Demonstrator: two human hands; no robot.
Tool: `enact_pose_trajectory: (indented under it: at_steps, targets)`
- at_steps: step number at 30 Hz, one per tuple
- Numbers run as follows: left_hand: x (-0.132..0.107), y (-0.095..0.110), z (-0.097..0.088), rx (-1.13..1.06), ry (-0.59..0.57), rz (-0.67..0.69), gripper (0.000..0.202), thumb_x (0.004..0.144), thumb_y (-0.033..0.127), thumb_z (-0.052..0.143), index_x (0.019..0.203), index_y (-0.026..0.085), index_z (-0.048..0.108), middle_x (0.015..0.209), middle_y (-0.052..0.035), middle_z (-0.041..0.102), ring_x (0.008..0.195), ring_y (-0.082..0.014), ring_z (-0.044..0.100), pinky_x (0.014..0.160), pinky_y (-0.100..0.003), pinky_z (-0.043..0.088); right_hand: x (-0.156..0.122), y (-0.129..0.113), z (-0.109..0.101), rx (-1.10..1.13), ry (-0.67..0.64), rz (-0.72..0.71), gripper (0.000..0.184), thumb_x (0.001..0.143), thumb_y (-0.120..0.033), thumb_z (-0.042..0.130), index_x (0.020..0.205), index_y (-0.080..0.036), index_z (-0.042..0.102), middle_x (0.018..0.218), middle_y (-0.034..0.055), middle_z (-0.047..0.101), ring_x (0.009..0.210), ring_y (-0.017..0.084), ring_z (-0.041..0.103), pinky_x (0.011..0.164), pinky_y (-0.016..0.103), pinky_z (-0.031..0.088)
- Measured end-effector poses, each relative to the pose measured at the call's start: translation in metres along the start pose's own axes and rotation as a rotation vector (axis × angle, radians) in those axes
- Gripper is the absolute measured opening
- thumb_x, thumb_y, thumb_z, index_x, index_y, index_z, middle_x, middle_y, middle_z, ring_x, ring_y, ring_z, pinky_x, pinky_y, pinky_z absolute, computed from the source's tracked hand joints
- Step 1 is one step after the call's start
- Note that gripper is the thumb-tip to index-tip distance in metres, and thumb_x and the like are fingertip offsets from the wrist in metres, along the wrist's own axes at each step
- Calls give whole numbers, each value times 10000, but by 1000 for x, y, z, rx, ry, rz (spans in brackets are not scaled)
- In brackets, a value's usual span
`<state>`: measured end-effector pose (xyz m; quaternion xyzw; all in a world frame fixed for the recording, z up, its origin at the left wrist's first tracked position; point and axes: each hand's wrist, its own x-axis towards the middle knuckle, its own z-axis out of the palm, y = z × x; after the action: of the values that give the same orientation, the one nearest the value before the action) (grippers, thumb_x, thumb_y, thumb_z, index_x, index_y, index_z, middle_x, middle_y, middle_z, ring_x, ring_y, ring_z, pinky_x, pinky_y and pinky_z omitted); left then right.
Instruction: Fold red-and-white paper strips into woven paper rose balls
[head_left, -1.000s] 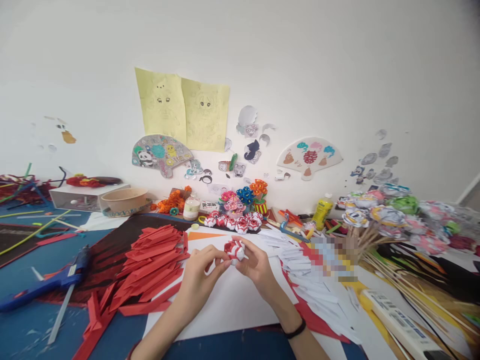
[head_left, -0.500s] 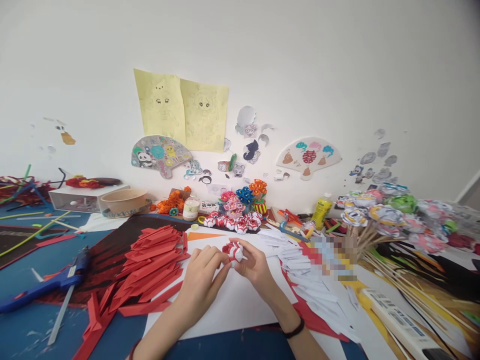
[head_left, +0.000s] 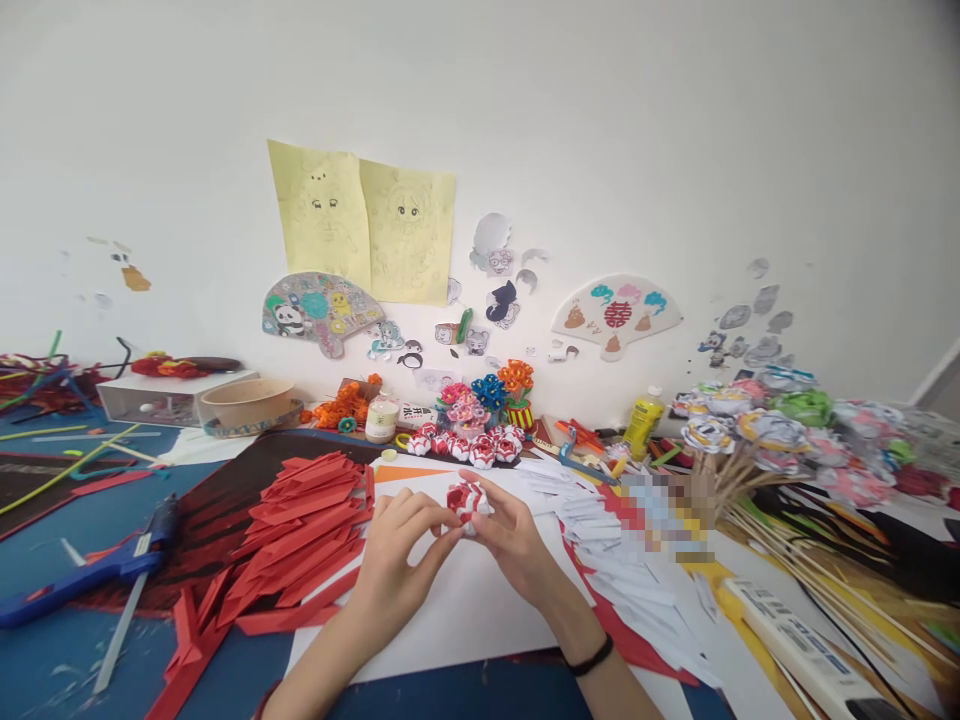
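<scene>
Between my hands is a small red-and-white folded paper flower (head_left: 468,502), raised over a white paper sheet (head_left: 457,610). My right hand (head_left: 516,540) grips it from the right side, thumb in front and fingers behind. My left hand (head_left: 409,545) pinches at the flower's left edge with thumb and forefinger. To the left lies a pile of folded red paper strips (head_left: 300,530). White folded paper strips (head_left: 607,560) are heaped on the right. Behind my hands sits a row of similar red-and-white paper flowers (head_left: 482,450).
A blue glue gun (head_left: 112,572) lies at the left, its glue stick jutting toward me. Paper flowers on sticks (head_left: 772,440) rise at the right, near a white power strip (head_left: 806,645). Farther back stand a yellow bottle (head_left: 643,425), a jar (head_left: 382,420) and a round tan bowl (head_left: 247,400).
The flower has turned a little, showing more of its red centre. My right fingers have shifted slightly around it, while my left hand stays at its left edge.
</scene>
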<state>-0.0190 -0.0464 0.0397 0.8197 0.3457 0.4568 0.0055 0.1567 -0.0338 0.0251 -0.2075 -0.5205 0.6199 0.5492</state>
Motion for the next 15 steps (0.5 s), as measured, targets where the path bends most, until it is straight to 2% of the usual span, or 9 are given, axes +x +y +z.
enact_pose_trajectory:
  at_steps: [5, 15]
  targets:
    - [3, 0, -3, -20, 40, -52, 42, 905, 225, 573, 890, 221, 612, 811, 7, 629, 771, -161, 562, 720, -315, 309, 0, -1, 0, 26, -6, 24, 606, 784, -257, 746, 1342, -222, 514, 1040, 74, 689, 1001, 238, 624, 952, 471, 442]
    - [3, -4, 1, 30, -83, -86, 147, 934, 287, 511, 835, 211, 589, 777, 1, 618, 747, -161, 547, 685, -306, 302, 0, 1, -4, -42, 11, 58, 699, 738, -255, 785, 1370, -234, 487, 1075, 60, 691, 1052, 226, 593, 976, 427, 425]
